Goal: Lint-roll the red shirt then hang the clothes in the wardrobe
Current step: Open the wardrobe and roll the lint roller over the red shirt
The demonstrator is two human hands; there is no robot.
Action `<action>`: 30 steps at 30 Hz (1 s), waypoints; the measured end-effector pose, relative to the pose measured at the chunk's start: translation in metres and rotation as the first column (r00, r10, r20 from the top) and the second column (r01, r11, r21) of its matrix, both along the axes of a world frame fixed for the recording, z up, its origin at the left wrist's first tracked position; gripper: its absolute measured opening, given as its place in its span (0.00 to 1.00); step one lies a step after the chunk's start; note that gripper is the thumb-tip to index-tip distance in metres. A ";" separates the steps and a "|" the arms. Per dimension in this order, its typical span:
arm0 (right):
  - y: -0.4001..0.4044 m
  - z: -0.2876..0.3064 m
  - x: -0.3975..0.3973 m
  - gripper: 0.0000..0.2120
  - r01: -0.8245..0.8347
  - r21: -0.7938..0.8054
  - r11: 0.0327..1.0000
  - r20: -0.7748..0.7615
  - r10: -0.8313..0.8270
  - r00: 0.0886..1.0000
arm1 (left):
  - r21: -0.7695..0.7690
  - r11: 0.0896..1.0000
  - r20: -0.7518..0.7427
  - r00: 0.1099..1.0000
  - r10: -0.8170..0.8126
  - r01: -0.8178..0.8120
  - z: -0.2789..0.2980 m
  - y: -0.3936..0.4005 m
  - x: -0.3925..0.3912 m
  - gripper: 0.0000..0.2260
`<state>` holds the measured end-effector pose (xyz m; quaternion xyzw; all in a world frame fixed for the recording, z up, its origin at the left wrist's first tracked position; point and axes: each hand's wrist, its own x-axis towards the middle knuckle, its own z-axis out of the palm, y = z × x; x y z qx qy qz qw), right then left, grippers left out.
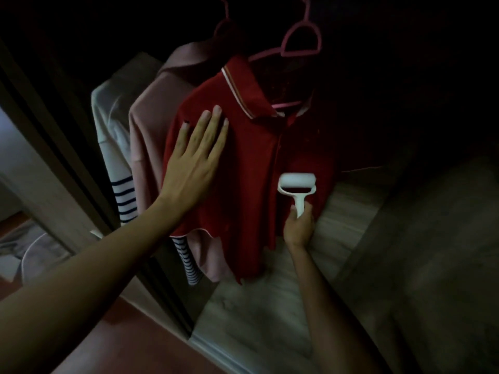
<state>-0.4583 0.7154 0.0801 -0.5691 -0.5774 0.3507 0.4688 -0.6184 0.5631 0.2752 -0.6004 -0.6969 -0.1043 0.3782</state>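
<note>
A red polo shirt (251, 163) with a white-trimmed collar hangs on a pink hanger (302, 41) inside the dark wardrobe. My left hand (194, 160) lies flat on the shirt's left chest, fingers spread, holding nothing. My right hand (298, 226) grips the handle of a white lint roller (296, 182), whose roll rests against the shirt's lower right front, beside the button placket.
A pink garment (151, 125) and a white top with navy stripes (121, 190) hang to the left behind the red shirt. The wardrobe's pale wooden floor (264, 306) lies below. A dark door frame (54, 147) stands at left, with clothes on the floor beyond it.
</note>
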 end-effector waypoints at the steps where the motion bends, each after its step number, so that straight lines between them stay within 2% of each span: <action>1: 0.000 -0.014 -0.001 0.12 -0.019 -0.054 0.998 0.033 0.021 0.999 | -0.003 1.000 -0.002 1.000 0.000 0.000 -0.004 0.000 0.000 0.27; 3: -0.006 -0.044 0.001 0.13 -0.059 -0.209 0.976 0.097 0.081 0.992 | -0.011 1.000 -0.006 1.000 0.005 -0.005 -0.011 0.000 -0.001 0.27; 5: -0.018 -0.065 0.006 0.12 -0.057 -0.277 0.959 0.126 0.096 0.987 | -0.023 1.000 0.003 1.000 0.002 -0.002 -0.016 -0.001 0.000 0.26; 8: -0.038 -0.067 0.009 0.14 0.017 -0.097 0.995 0.064 -0.011 0.998 | -0.043 0.999 0.042 0.999 -0.010 0.012 -0.020 -0.003 0.002 0.27; 10: -0.051 -0.054 0.006 0.16 0.044 0.029 0.999 -0.043 -0.043 0.998 | -0.060 0.998 0.062 0.998 -0.009 0.013 -0.022 -0.004 0.004 0.28; 12: -0.062 -0.038 0.000 0.16 0.003 0.129 0.992 -0.114 0.011 0.993 | -0.082 0.997 0.073 0.997 0.005 0.001 -0.024 -0.004 0.004 0.28; 14: -0.068 -0.030 -0.009 0.15 -0.080 0.191 0.978 -0.111 0.102 0.989 | -0.100 0.995 0.074 0.997 0.020 -0.013 -0.027 -0.003 0.003 0.28; 18: -0.075 -0.059 -0.027 0.17 -0.232 0.128 0.964 0.041 0.228 0.973 | -0.099 0.995 0.073 0.997 0.029 -0.021 -0.030 -0.002 0.006 0.30; 23: -0.094 -0.115 -0.018 0.14 -0.301 -0.189 0.935 0.256 0.343 0.904 | -0.118 0.993 0.050 0.998 0.030 -0.024 -0.033 -0.005 0.006 0.33; 25: -0.102 -0.118 -0.013 0.14 -0.290 -0.175 0.941 0.257 0.328 0.909 | -0.129 0.991 0.043 0.999 0.031 -0.025 -0.034 -0.006 0.007 0.33; 30: -0.101 -0.092 -0.017 0.15 -0.199 0.004 0.980 0.179 0.195 0.964 | -0.164 0.986 0.050 0.998 0.042 -0.033 -0.042 -0.009 0.007 0.30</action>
